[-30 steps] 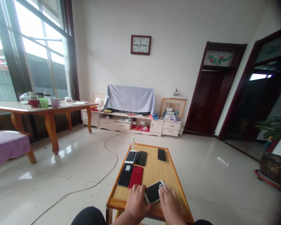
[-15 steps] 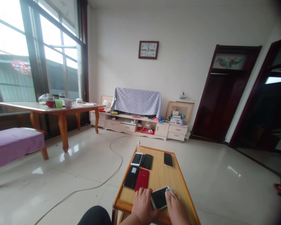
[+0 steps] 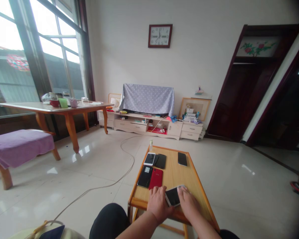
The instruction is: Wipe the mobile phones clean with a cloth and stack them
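Observation:
A white-framed smartphone (image 3: 173, 197) with a dark screen lies tilted near the front of a small wooden table. My left hand (image 3: 158, 203) is closed at its left end, the thumb along the near edge. The fingers of my right hand (image 3: 188, 201) press together over the right end; something pale shows at their tips, too small to name. Just beyond my left hand are a red phone (image 3: 155, 178) and a black phone (image 3: 145, 176) with a white label. Behind these lie a white phone (image 3: 149, 159) and a black flat case or phone (image 3: 160, 161).
Another dark phone (image 3: 182, 159) lies at the table's (image 3: 173, 172) far right. A small pump bottle (image 3: 151, 144) stands by the far left corner. A cable (image 3: 89, 190) runs over the floor on the left. A low cabinet (image 3: 129, 125) lines the wall ahead.
The view has tilted down, showing more of my forearms and knees. Both hands stay at the smartphone; my right fingers lie closer around its right end.

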A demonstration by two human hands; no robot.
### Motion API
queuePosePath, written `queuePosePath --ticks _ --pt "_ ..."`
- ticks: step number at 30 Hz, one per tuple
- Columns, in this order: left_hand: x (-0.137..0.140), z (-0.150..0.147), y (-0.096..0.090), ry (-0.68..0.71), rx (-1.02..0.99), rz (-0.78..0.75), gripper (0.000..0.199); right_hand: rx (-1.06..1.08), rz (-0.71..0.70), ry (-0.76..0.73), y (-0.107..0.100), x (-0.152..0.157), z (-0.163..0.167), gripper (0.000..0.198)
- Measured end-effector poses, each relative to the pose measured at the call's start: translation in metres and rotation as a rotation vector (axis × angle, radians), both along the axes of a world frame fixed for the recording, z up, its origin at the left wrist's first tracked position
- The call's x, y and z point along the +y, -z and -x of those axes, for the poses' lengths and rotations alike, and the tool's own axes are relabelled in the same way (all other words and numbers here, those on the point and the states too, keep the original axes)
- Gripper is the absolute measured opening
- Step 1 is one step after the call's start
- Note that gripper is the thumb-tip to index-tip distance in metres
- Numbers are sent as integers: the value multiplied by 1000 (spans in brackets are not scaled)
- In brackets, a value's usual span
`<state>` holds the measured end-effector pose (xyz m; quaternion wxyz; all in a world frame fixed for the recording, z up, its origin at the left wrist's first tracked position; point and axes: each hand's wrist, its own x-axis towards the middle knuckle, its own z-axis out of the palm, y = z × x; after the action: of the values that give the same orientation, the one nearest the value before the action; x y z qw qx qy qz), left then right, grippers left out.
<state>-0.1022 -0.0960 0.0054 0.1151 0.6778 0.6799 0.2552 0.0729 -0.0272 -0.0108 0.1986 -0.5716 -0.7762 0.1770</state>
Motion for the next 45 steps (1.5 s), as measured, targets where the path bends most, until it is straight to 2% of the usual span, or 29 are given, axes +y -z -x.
queuePosePath --ticks 2,5,7,9,13,16,20,23,30,33,35,39,43,45 --pt "4 -1 1 -5 17 -25 70 -3 -5 -51 0 -8 10 65" --pt "11 -3 7 -1 41 -40 57 30 -30 -253 1 -25 32 56" --pt "16 -4 11 10 42 -55 55 42 -36 -288 -1 -25 37 54" --pt "19 -4 15 12 34 -76 61 24 -36 -244 -5 -13 29 52" --pt "21 -5 17 0 31 -105 75 -5 -55 -54 -13 25 -2 59" --pt "22 -6 17 6 41 -115 77 -12 -59 6 -9 33 -6 60" --pt "24 -7 18 18 36 -122 72 -18 -57 -112 0 10 19 53" --pt "24 -7 20 15 45 -123 65 -1 -56 -237 -3 -12 31 53" --pt "22 -8 17 34 52 -111 71 4 -83 -361 -29 -41 -3 50" --pt "23 -9 16 42 58 -105 71 6 -88 -343 -31 -49 -5 50" --pt "23 -10 16 39 73 -97 64 3 -87 -330 -28 -50 0 49" --pt "22 -11 15 31 97 -95 56 -23 -84 -320 -18 -31 -2 48" --pt "21 -13 11 30 120 -103 62 -39 -84 -23 -10 -3 -22 54" --pt "21 -13 10 28 124 -103 62 -41 -84 32 -7 -3 -26 54"
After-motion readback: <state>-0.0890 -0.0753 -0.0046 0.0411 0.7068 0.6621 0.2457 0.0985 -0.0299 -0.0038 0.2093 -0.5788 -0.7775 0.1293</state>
